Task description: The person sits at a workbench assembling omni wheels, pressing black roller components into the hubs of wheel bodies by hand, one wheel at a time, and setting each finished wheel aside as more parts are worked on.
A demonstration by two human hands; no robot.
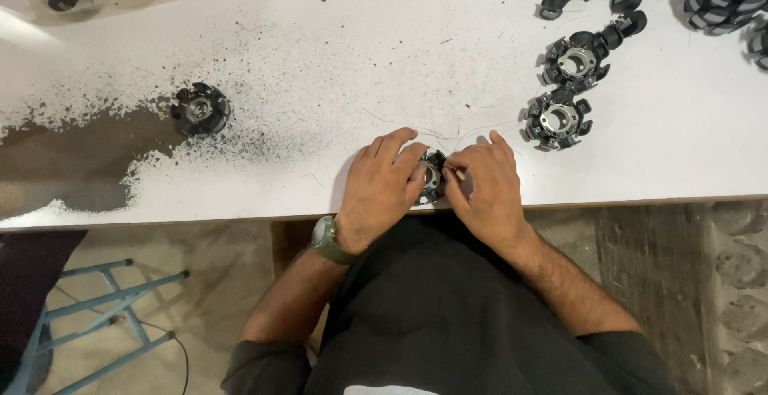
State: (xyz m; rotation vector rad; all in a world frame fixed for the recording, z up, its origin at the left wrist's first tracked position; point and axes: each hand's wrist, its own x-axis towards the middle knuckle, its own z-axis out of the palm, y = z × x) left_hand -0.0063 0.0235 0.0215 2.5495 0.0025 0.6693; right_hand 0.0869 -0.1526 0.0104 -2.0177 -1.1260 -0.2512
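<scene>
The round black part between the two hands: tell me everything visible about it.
The round black part is a small ring-shaped piece with a pale metallic hub at its centre and dark lugs around its rim, like the loose ones farther right. It sits at the near edge of the white table, mostly hidden. The left hand cups its left side; the right hand pinches its right edge with the fingertips. Thin wire strands trail beyond the hands.

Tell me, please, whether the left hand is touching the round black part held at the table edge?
Touching: the head view shows the left hand fingers wrapped against the round black part.
</scene>
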